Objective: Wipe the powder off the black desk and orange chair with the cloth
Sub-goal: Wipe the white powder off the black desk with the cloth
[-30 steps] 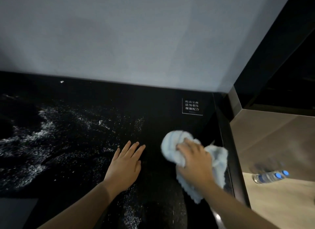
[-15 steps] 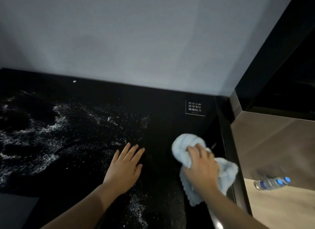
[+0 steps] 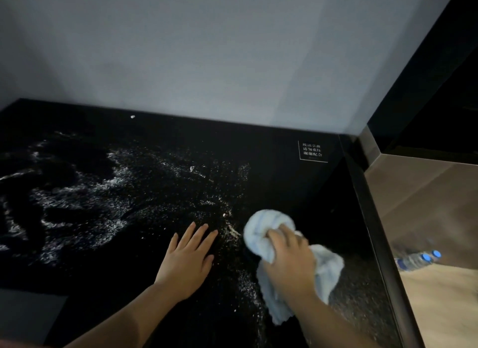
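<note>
Head view: right hand (image 3: pixel 287 259) grips bunched cloth (image 3: pixel 263 226) on table (image 3: pixel 284 182) at 5 o'clock; left hand (image 3: pixel 186 259) flat, fingers straight, beside it; powder (image 3: pixel 103 192) at 9 o'clock.

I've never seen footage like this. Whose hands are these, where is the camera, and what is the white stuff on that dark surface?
No machine here: a person wears a wide-angle camera on the head, so you look down at their own hands. The left hand lies flat, fingers straight, on the black desk. The right hand grips a bunched pale blue cloth against the desk. The white specks are powder, spread mostly to the left of the hands. A small printed label sits near the desk's far right corner. Past the right edge, blurred blue-capped bottles show.
</note>
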### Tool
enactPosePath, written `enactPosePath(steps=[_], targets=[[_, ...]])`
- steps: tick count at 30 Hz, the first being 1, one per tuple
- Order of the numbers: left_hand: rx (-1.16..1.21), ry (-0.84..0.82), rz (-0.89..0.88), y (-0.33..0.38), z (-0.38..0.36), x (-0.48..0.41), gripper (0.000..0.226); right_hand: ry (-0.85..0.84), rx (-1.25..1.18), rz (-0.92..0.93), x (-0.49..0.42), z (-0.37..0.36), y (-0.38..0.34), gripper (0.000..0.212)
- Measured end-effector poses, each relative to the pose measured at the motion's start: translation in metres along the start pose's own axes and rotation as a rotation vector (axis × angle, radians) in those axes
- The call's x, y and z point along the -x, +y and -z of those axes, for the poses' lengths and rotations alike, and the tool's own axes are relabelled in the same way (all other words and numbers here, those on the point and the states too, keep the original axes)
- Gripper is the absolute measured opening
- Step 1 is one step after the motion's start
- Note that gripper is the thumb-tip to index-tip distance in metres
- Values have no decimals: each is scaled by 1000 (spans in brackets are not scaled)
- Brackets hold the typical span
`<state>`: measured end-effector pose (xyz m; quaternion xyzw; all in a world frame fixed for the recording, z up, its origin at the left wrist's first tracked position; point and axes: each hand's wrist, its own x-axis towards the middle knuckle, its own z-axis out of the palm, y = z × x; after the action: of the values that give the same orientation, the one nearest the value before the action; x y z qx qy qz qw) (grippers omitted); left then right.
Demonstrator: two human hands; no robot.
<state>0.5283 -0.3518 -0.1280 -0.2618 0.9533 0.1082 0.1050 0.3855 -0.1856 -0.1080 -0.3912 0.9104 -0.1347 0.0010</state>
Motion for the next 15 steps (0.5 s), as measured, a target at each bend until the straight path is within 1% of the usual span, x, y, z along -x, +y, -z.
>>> enactPosePath(steps=[2, 3, 4, 5, 6, 7, 8, 9, 11, 12, 13, 15], targets=[[-39, -23, -34, -2, -3, 4, 58, -4, -140, 49, 2, 4, -10, 39], [-48, -28, -49, -3, -4, 6, 59, 1, -180, 14, -3, 10, -6, 41], [-44, -32, -61, -4, -4, 7, 59, -6, -201, -61, -7, 16, 5, 39], [-35, -35, -69, -5, -4, 9, 59, 40, -166, -145, -9, 21, 21, 35], [-26, -38, -73, -6, -4, 11, 59, 110, -75, -241, -8, 24, 42, 35], [-18, -36, -71, -8, -4, 13, 59, 140, 21, -358, -3, 27, 59, 39], [-14, -34, -64, -10, -4, 14, 59, 136, 90, -452, 5, 27, 69, 47], [-12, -36, -51, -12, -5, 16, 59, 118, 124, -493, 13, 24, 68, 52], [-6, -49, -22, -15, -5, 20, 60, 52, 143, -452, 27, 11, 42, 56], [1, -57, -11, -16, -5, 22, 60, 9, 144, -389, 32, 5, 21, 57], [9, -63, -5, -17, -4, 24, 61, -1, 134, -303, 37, -2, 0, 58], [29, -75, -2, -18, -2, 27, 62, 38, 56, -165, 42, -8, -38, 56]])
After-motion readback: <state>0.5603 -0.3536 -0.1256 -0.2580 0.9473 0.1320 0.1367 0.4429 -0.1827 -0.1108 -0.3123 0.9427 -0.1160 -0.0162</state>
